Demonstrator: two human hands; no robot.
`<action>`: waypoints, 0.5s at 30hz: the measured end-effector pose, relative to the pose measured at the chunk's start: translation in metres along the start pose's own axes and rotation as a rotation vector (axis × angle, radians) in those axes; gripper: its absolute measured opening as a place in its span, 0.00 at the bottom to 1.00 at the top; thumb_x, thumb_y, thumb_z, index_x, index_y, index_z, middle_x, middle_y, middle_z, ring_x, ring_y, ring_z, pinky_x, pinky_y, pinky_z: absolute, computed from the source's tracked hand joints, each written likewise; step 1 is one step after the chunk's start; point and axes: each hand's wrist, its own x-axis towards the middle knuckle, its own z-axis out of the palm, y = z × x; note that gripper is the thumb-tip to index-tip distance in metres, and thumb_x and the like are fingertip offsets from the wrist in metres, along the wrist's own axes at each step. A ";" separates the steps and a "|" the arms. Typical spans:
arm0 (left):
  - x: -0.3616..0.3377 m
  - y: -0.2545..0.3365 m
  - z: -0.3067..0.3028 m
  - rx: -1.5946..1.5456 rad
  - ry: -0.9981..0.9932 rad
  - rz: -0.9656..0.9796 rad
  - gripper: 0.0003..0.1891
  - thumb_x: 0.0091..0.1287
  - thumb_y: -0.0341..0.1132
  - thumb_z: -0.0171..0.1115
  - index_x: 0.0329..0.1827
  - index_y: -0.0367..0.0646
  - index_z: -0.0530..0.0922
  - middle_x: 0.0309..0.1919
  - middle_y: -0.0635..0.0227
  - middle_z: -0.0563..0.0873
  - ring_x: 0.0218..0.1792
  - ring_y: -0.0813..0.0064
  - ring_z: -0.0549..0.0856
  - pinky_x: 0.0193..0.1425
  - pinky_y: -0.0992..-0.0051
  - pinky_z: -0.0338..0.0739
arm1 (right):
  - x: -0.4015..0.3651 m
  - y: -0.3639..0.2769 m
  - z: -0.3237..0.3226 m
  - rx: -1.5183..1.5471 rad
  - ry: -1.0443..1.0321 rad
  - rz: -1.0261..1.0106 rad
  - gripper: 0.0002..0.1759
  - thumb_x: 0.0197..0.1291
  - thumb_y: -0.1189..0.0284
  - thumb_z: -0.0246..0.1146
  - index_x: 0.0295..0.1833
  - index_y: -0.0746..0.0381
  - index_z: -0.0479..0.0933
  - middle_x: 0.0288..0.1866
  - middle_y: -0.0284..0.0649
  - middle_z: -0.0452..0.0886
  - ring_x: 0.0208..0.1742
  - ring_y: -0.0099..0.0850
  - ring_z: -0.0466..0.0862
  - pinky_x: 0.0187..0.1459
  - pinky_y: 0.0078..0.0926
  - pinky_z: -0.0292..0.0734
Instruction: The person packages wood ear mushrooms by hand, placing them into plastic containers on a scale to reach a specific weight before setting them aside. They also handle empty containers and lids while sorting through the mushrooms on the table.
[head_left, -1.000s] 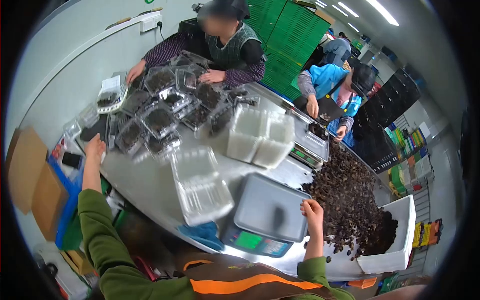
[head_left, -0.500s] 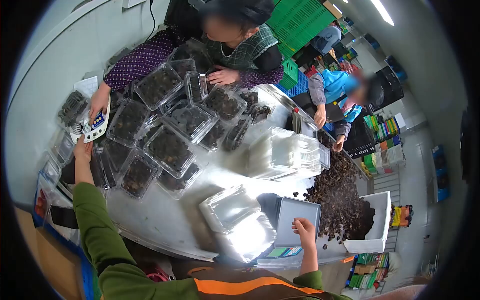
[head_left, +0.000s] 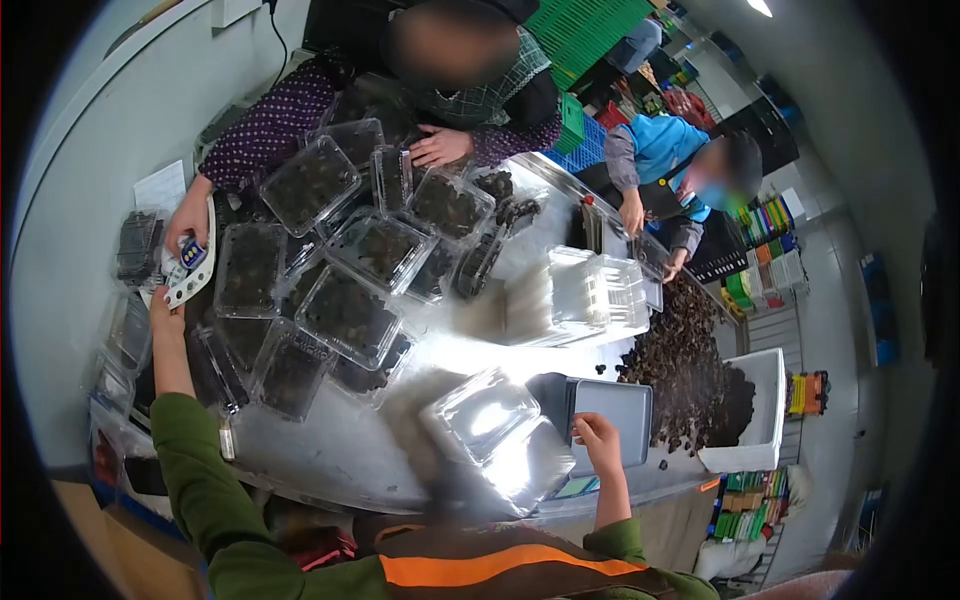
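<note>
At the far left, my left hand point(head_left: 166, 312) is closed on the lower edge of a white holed strip point(head_left: 190, 288). A co-worker's hand point(head_left: 188, 222) is at the same strip's upper part, by a small blue item. My right hand point(head_left: 592, 432) is raised over the grey tray of a scale point(head_left: 625, 425), its fingers bent together; whether anything small is between them I cannot make out. Left of the scale, an open clear plastic box point(head_left: 485, 415) lies on the metal table point(head_left: 290, 450). Filled clear boxes point(head_left: 348, 315) with dark pieces are piled beside my left arm.
Stacked empty clear boxes point(head_left: 575, 300) stand mid-table. Loose dark pieces point(head_left: 690, 370) spread from a white bin point(head_left: 765, 410) at the right. Across the table are two co-workers, one in a blue top point(head_left: 655, 150). Green crates point(head_left: 580, 40) rise behind them.
The view has shifted slightly. My right hand's fingers are more bent over the scale. The strip at my left hand is tilted more upright, and the co-worker at the top leans closer.
</note>
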 end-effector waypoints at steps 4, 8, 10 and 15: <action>0.029 0.009 -0.003 0.049 -0.103 -0.066 0.10 0.66 0.34 0.63 0.47 0.41 0.78 0.41 0.66 0.82 0.40 0.70 0.85 0.41 0.73 0.85 | 0.001 0.004 0.010 0.019 0.005 0.018 0.12 0.67 0.72 0.62 0.50 0.68 0.80 0.39 0.38 0.84 0.38 0.22 0.82 0.38 0.18 0.77; 0.059 0.009 -0.003 0.145 -0.105 -0.056 0.06 0.63 0.32 0.64 0.41 0.42 0.80 0.35 0.67 0.83 0.38 0.71 0.85 0.40 0.71 0.85 | -0.001 0.003 0.016 -0.033 -0.022 0.017 0.12 0.68 0.71 0.62 0.50 0.68 0.80 0.40 0.37 0.84 0.38 0.22 0.82 0.39 0.18 0.77; 0.055 0.019 0.006 0.189 -0.062 -0.045 0.07 0.62 0.31 0.64 0.41 0.41 0.79 0.36 0.66 0.82 0.38 0.71 0.85 0.41 0.70 0.85 | -0.002 0.001 0.018 -0.039 -0.027 0.023 0.12 0.68 0.70 0.62 0.50 0.68 0.80 0.40 0.37 0.84 0.39 0.22 0.82 0.40 0.18 0.76; 0.063 0.013 0.028 0.188 -0.092 -0.024 0.10 0.62 0.30 0.64 0.46 0.39 0.78 0.42 0.62 0.83 0.42 0.64 0.85 0.43 0.67 0.85 | 0.011 -0.017 0.026 -0.065 -0.050 0.043 0.13 0.68 0.71 0.62 0.51 0.69 0.80 0.40 0.37 0.84 0.39 0.21 0.82 0.39 0.18 0.77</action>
